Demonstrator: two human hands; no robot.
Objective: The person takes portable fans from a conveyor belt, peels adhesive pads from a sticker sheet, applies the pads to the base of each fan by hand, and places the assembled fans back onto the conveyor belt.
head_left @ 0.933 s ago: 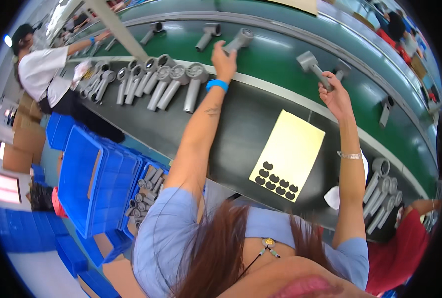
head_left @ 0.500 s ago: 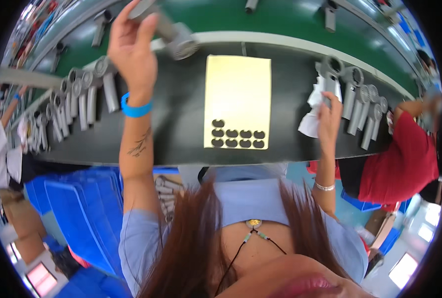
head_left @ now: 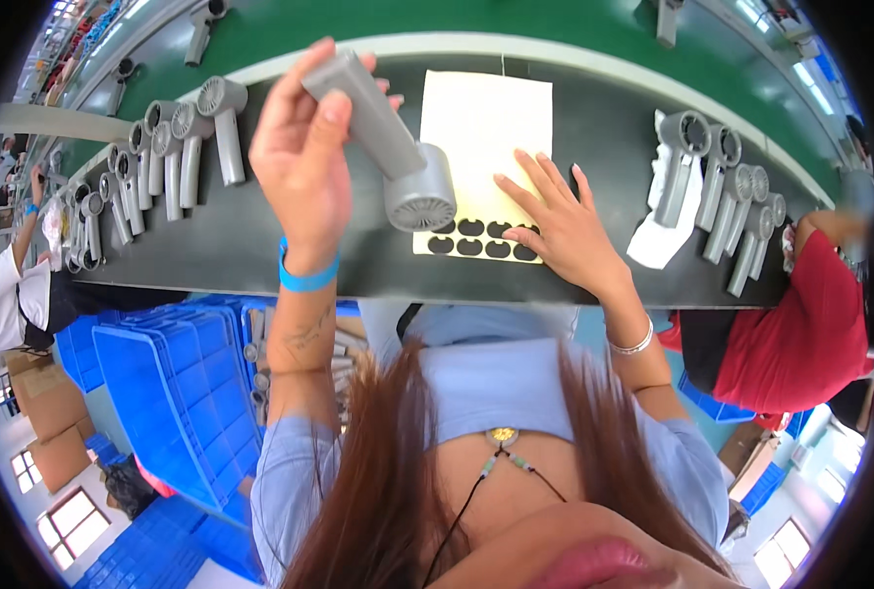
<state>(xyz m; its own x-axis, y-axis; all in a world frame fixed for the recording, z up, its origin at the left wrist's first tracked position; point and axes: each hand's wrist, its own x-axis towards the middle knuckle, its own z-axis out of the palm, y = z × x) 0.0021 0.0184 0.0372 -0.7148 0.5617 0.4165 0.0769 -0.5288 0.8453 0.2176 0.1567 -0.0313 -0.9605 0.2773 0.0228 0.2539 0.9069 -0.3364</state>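
My left hand (head_left: 304,182) grips a grey handheld fan (head_left: 383,128) by its handle. The fan is tilted, its round grilled head low and overlapping the left edge of a pale yellow sheet (head_left: 486,108). Several black stickers (head_left: 469,247) sit in rows along the near end of that sheet. Over its right side lies my right hand (head_left: 574,231), fingers spread and holding nothing, with fingertips close to the stickers; part of the sheet is hidden beneath it. Right of this hand, another grey fan (head_left: 673,201) rests on crumpled white paper (head_left: 653,253).
Grey fans stand in a row along the left of the dark table (head_left: 378,270), with more (head_left: 741,211) on the right. A green conveyor belt (head_left: 555,29) runs beyond. Blue crates (head_left: 177,402) are below left; co-workers sit at both sides, one in a red top (head_left: 815,334).
My left hand has brought its fan down and rightward to the sheet. My right hand has left the fan on the white paper and moved left onto the sheet.
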